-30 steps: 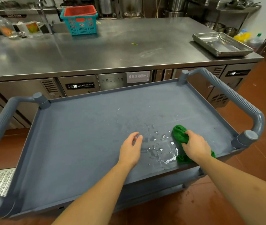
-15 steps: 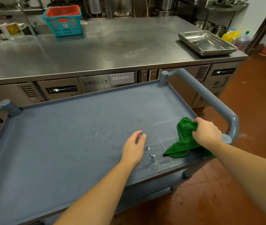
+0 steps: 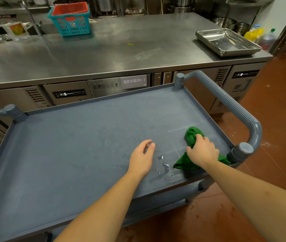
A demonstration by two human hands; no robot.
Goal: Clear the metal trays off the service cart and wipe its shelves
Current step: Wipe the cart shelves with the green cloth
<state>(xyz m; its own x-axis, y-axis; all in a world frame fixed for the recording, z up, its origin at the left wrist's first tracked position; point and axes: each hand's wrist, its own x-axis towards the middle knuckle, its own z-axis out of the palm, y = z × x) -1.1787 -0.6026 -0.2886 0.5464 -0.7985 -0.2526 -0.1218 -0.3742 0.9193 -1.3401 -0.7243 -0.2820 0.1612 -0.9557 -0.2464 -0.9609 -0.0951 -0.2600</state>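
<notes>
On the desk [image 3: 112, 55] behind the cart [image 3: 233, 107], at its far right end, the trays [image 3: 229, 37] sit stacked, well apart from the cart. So the clearing looks done, at least for the top shelf [image 3: 65, 154], the only one I can properly see.

Wiping is under way, I'd say. The right hand [image 3: 202, 151] is clamped on a bunched green cloth [image 3: 193, 135], pressing it to the shelf near the right front corner, just beside the handle post. The left hand [image 3: 141, 158] is apart from it, fingers loose and holding nothing, low over the shelf (whether it touches I cannot tell).

Between the two hands lies a patch of water [image 3: 164, 167] near the front edge, with finer specks further left, so that strip is not yet dry. The wide stretch to the left looks dull and unwiped, though that is a guess.

The lower shelf [image 3: 164, 194] shows only as a sliver under the front edge. Its state is hidden, and I'd count it as left to do.
</notes>
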